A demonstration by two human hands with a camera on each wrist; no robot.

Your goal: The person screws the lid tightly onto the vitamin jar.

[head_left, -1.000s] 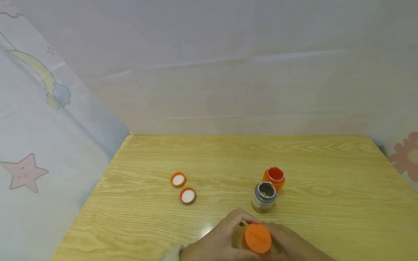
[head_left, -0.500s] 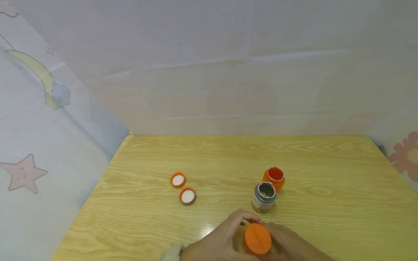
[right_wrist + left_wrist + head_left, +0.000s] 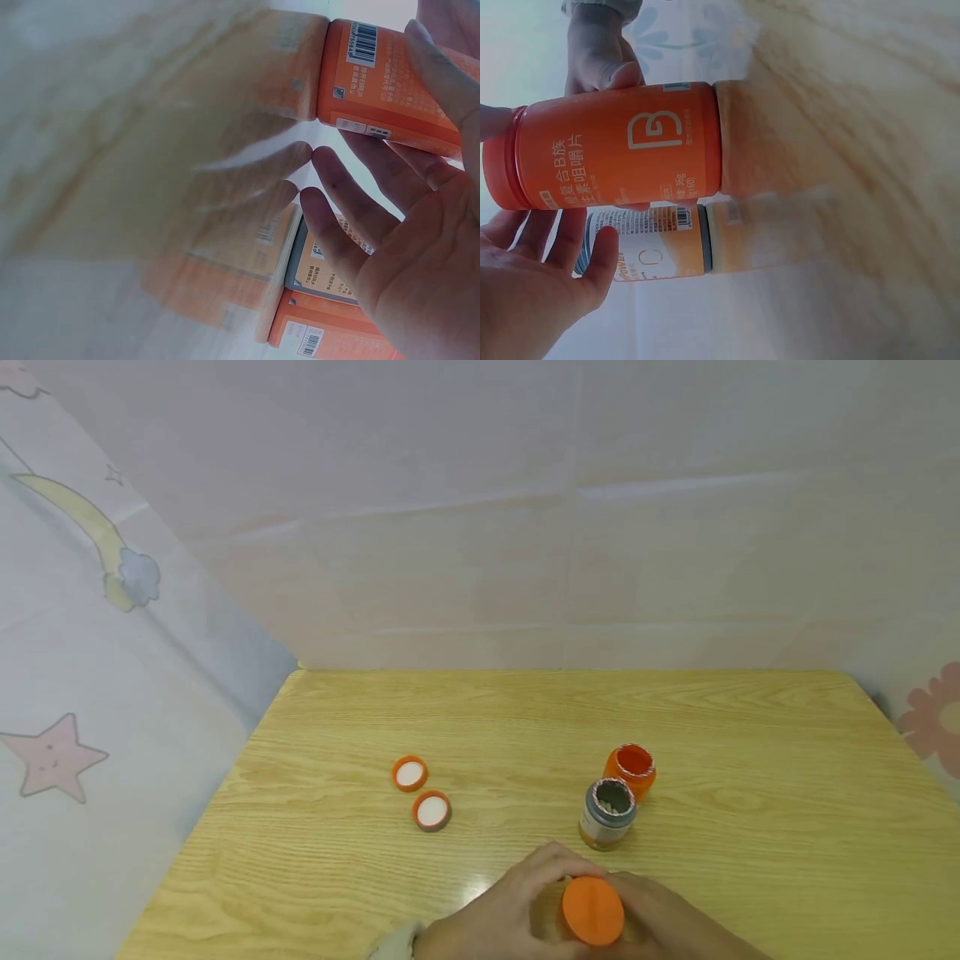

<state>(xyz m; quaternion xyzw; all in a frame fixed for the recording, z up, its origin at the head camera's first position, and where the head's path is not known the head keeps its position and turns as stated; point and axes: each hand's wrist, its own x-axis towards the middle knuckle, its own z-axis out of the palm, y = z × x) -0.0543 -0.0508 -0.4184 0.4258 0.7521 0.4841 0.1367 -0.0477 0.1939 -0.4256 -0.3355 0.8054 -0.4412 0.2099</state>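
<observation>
An orange pill bottle point(image 3: 619, 146) with an orange screw lid point(image 3: 592, 911) stands upright on the table at the near edge of the head view. My left hand point(image 3: 498, 910) grips the lid from the left, its thumb on the near side and fingers on the far side. From the right, my right hand point(image 3: 667, 914) holds the bottle's body. In the right wrist view, my right thumb point(image 3: 442, 75) lies across the bottle's label, with the fingers behind it. Most of the bottle is hidden under its lid in the head view.
Just beyond the hands stand an uncapped grey bottle point(image 3: 606, 828) with pale tablets inside and, behind it, an uncapped orange bottle point(image 3: 641, 787). Left of them, an orange lid point(image 3: 409, 773) and a grey-sided lid point(image 3: 432, 811) lie upside down on the wooden table point(image 3: 300, 860).
The faint marking on top of the lid has turned, and my left fingers have shifted slightly along the lid's edge. My right hand and the other bottles have stayed in place.
</observation>
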